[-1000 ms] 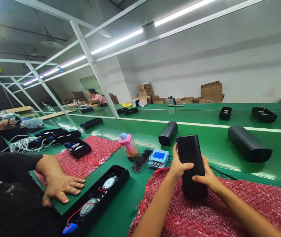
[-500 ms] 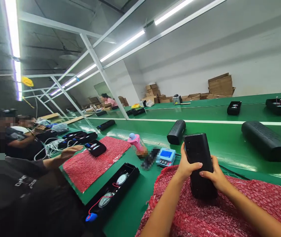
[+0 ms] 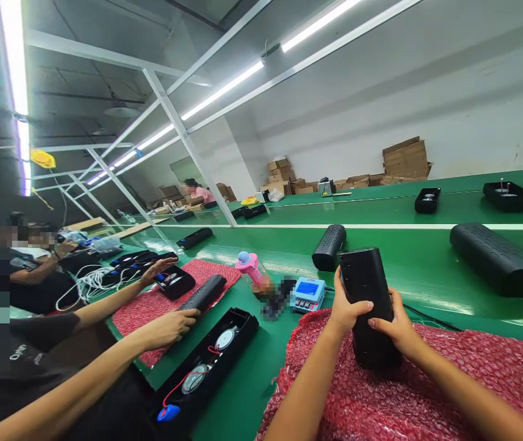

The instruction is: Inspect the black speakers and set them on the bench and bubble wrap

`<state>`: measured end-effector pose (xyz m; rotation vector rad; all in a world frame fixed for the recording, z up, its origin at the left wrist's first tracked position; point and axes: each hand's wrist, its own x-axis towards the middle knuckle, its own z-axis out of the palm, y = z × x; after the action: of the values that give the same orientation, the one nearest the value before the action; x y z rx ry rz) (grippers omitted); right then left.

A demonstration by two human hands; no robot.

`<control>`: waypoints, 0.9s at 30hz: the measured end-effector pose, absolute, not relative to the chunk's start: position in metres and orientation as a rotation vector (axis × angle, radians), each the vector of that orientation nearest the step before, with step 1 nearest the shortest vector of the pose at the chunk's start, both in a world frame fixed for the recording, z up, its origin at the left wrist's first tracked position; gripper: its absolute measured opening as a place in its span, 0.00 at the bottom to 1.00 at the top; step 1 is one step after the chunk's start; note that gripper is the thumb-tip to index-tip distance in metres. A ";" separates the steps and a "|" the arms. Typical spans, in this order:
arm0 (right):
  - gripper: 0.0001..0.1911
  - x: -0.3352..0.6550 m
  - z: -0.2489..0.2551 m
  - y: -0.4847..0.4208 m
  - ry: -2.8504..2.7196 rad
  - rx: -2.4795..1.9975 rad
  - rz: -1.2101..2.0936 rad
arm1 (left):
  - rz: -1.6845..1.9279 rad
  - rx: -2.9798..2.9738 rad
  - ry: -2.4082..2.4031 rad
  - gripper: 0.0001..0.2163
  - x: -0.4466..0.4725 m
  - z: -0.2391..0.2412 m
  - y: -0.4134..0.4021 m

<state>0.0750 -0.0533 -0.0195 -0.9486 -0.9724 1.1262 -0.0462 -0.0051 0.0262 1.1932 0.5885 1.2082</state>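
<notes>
Both hands grip black speaker shell [image 3: 366, 294], upright on red bubble wrap [image 3: 427, 392], near centre: left hand [image 3: 345, 309] wraps its left side, right hand [image 3: 397, 327] its right. Near left, open black housing [image 3: 206, 361] w/ two round drivers [image 3: 226, 335] and red wire inside; co-worker's hand [image 3: 169, 326] beside it holds a black cover [image 3: 204, 293].

Your green counter [image 3: 408, 269] carries a red bubble-wrap sheet [image 3: 427, 392] at its near edge, with a small blue tester [image 3: 308, 293] and a pink bottle [image 3: 253, 269] just beyond it. Two black cylindrical speakers lie farther out, one [image 3: 329, 246] near the tester, one [image 3: 495, 258] to your right. To your left an open black speaker shell [image 3: 206, 367] lies beside a second red sheet [image 3: 151, 306]. Black trays [image 3: 509, 196] sit on the far side.
</notes>
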 end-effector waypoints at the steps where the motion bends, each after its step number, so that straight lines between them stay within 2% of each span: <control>1: 0.46 0.075 -0.020 -0.053 -0.972 -0.947 1.125 | 1.208 1.191 0.589 0.53 -0.046 0.026 -0.005; 27: 0.47 0.072 -0.017 -0.060 -0.951 -1.000 1.086 | 1.186 1.179 0.557 0.54 -0.047 0.029 -0.010</control>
<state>0.0717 -0.0600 -0.0174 -0.9999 -0.9505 1.0859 -0.0469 -0.0100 0.0291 1.1787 0.5573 1.1860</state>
